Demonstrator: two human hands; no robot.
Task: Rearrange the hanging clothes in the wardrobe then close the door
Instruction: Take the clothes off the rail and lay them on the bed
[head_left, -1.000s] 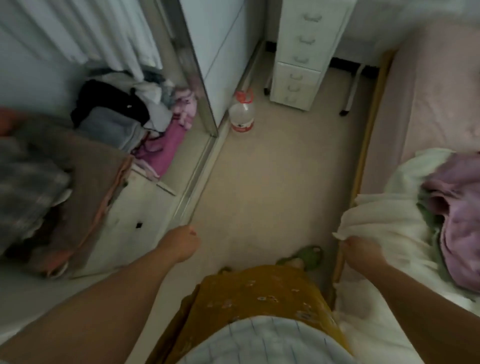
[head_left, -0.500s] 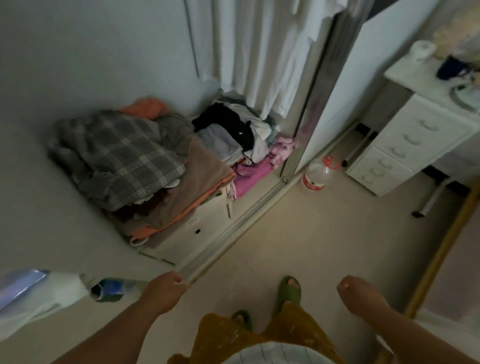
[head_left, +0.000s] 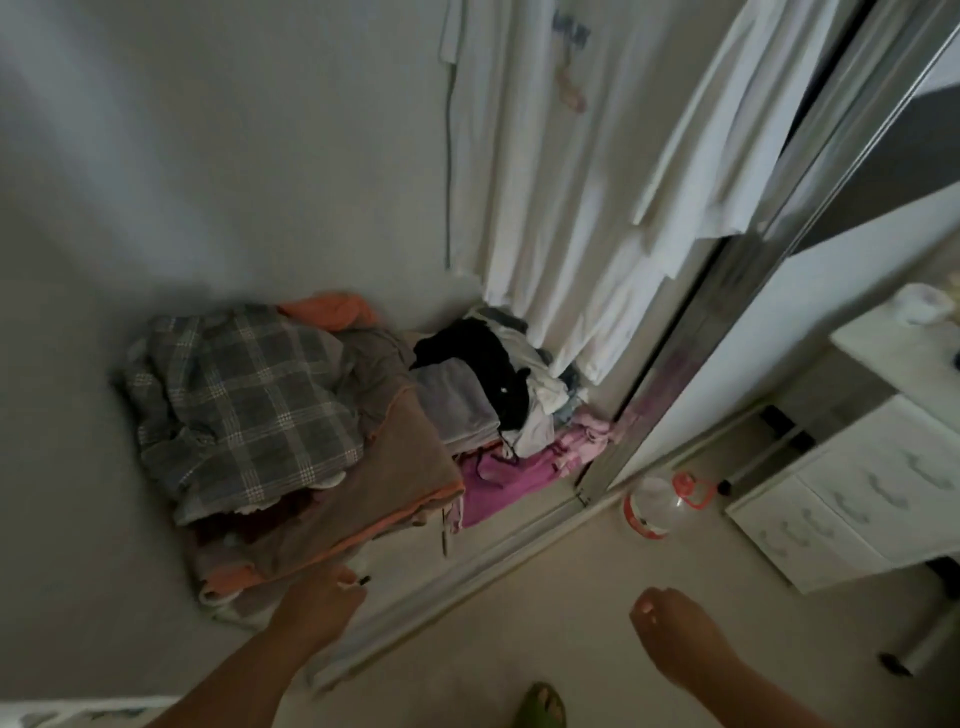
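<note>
Left hand lower centre, fingers loosely curled, nothing held, just in front of folded clothes pile. Right hand lower right, likewise empty (fingers relaxed). Hanging white clothes upper centre-right; wardrobe door beside them, open.

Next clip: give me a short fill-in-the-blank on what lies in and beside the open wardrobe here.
The folded blanket on top of the left pile has a ____ pattern.
The hanging clothes above the piles are ____ in colour.
The plastic bottle on the floor has a ____ cap.
Both hands hold ____.

Missing words: checked; white; red; nothing
</note>
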